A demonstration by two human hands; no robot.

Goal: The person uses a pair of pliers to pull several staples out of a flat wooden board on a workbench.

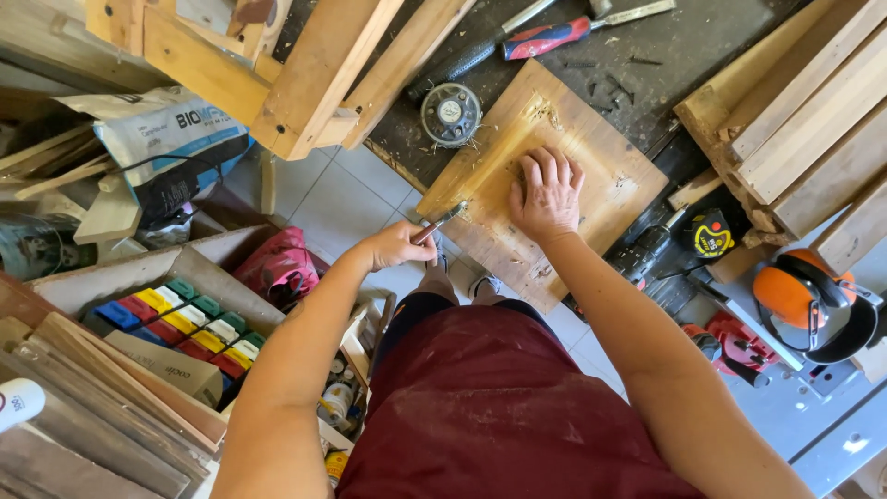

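- Left hand (399, 246) curled shut around a slim tool (440, 223); metal tip angled up onto the near-left edge of the wooden board (601, 176); exact kind of tool too small to tell.
- Right hand (547, 197) pressed flat on the board's middle; fingers (552, 166) slightly spread, gripping nothing.
- Board tilted diamond-wise on the dark workbench (665, 46); near corner jutting past the bench edge over the tiled floor (333, 199); chips and splinters along its left edge.
- Round wire brush wheel (451, 115) just beside the board's upper-left edge; red-handled chisel (554, 37) farther up the bench.
- Stacked timber (804, 120) close on the right; tape measure (710, 235) and orange ear defenders (802, 298) near the right forearm.
- Open floor below the left hand.
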